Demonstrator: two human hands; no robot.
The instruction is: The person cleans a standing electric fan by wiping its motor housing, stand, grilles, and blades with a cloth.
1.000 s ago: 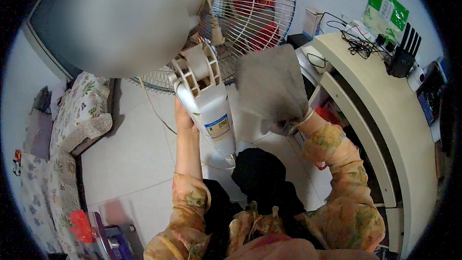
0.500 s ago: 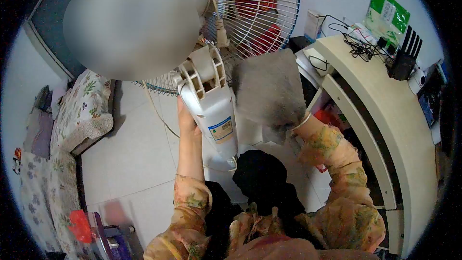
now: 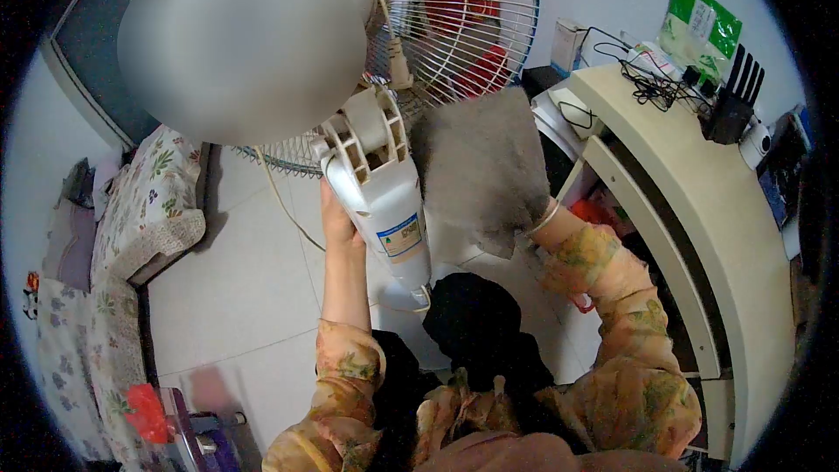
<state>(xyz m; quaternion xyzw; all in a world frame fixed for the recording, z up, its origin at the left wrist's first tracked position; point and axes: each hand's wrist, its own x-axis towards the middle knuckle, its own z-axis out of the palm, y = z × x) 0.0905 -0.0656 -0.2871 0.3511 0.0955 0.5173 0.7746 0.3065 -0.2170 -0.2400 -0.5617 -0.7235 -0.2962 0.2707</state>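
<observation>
A white electric fan stands tilted in front of me, its neck bearing a blue-and-yellow label. My left hand is closed around the neck's left side, fingers partly hidden behind it. Above, the wire fan guard spreads out, with a pale cord and plug hanging over it. A grey blur covers much of the fan's upper left. Just right of the neck, a fluffy grey cloth drapes over my right hand, which holds it; the fingers are hidden beneath.
On the right, a curved cream cabinet carries a black router, tangled cables and a green packet. A sofa with a floral cover lines the left side. A red bag lies at lower left.
The grey cloth and my right hand have shifted slightly left, closer to the fan neck. The fan has moved a little left too. My left hand keeps its hold.
</observation>
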